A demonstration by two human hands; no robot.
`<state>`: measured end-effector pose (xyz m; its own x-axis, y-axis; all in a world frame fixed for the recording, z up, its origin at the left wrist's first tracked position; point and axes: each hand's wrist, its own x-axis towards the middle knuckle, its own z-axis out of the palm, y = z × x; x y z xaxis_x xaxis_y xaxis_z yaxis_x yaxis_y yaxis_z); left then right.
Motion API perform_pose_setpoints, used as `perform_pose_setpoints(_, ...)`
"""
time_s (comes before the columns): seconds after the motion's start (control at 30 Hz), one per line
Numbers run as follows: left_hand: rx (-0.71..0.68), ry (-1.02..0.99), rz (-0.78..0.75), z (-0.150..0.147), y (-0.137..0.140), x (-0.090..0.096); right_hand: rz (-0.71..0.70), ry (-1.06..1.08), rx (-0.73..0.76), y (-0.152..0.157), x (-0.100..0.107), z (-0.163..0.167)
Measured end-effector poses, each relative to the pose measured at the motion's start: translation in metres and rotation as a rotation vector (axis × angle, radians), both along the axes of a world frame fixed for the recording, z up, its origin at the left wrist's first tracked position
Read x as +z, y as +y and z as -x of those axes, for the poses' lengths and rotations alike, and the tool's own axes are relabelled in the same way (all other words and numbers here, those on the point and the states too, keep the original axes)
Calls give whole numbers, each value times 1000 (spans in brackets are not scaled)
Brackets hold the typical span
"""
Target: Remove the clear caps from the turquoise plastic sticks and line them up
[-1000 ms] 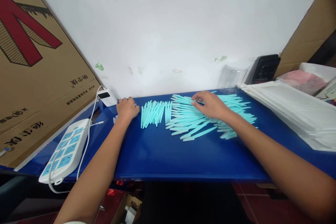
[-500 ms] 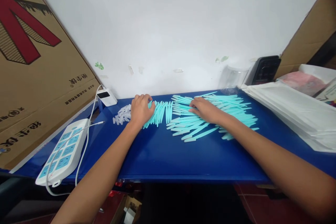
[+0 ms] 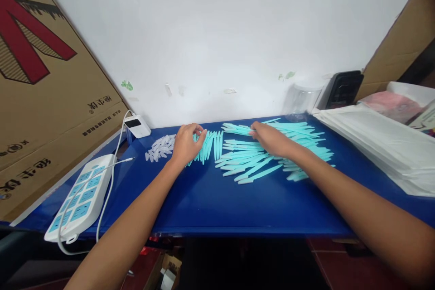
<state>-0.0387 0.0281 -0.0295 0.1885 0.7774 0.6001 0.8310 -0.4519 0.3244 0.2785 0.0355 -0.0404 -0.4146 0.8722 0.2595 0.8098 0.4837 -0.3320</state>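
Nearest the right hand, bent fingers among the upper sticks of a broad fan of turquoise sticks; slim, smooth, plastic-looking. Long axes mostly left to right, pale ends toward the left hand, front ones splayed toward the body; much nearer to the right fingers. Under and just right of the left fingers, a smaller row of turquoise sticks, long axes pointing away from the body, slightly slanted. Left thumb and forefinger bowed, undersides hidden. Cannot tell, fingertips being so small here, clamped from merely resting, on either hand.

Just left of the left fingers, a loose heap of short, translucent, lilac-white slips. Beneath, a glossy blue desk. Farther out, beyond the right fingers, a clear jar; beyond the left, a white device with a dark screen. Well right of the right fingers, limp white sheets. Well left, a hard white power strip and brown printed cardboard. Farthest, a matte white wall.
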Motion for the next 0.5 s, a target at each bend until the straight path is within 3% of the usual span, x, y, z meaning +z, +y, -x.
perform_pose_setpoints(0.13,-200,-147,127,-10,-11,5,163,201,132,-13,12,6)
perform_pose_setpoints(0.23,-314,-148,212,-18,-20,6,264,300,215,-24,18,16)
perform_pose_setpoints(0.37,-347,-177,240,-25,-24,3,324,401,260,-34,21,28)
perform_pose_setpoints(0.5,-399,-335,320,-27,-22,0,359,503,295,-38,21,33)
